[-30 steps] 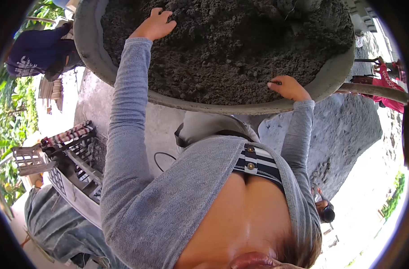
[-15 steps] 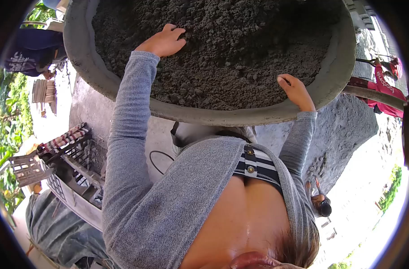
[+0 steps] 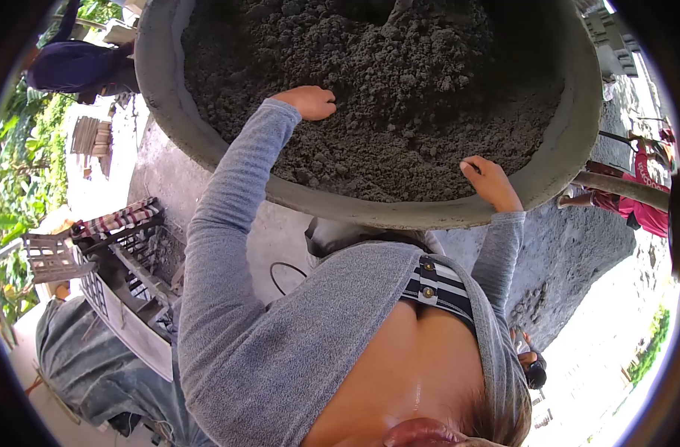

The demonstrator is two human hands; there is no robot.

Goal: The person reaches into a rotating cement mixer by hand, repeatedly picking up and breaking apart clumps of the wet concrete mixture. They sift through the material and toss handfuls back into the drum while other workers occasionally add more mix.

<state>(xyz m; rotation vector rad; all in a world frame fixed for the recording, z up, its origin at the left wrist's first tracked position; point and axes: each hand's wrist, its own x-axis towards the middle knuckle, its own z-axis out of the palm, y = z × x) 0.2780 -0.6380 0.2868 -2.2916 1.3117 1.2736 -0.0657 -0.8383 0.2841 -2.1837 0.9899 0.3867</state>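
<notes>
A wide round tub (image 3: 206,153) with a thick grey rim holds crumbly, damp grey mix (image 3: 399,112), like sand and cement. My left hand (image 3: 306,102) is over the mix on the left, its fingers curled down. Whether anything is inside those fingers is hidden. At the front right, my right hand (image 3: 495,183) hovers by the inner rim, thumb and forefinger slightly apart, holding nothing visible. Lumps of mix lie close to both hands. A heap rises in the middle, and a pale, rod-like piece (image 3: 401,9) shows at its top edge.
At lower left stands a plastic crate (image 3: 120,313) with a checked cloth (image 3: 120,222) nearby. A person in dark clothing (image 3: 79,67) is at upper left. On the right are a person in red (image 3: 647,194) and a bar (image 3: 623,188) by the tub. Another person (image 3: 532,365) is lower right.
My left hand has moved right and down over the mix, and its fingers have curled in. The tub sits lower and further right in view. My right hand stays near the rim.
</notes>
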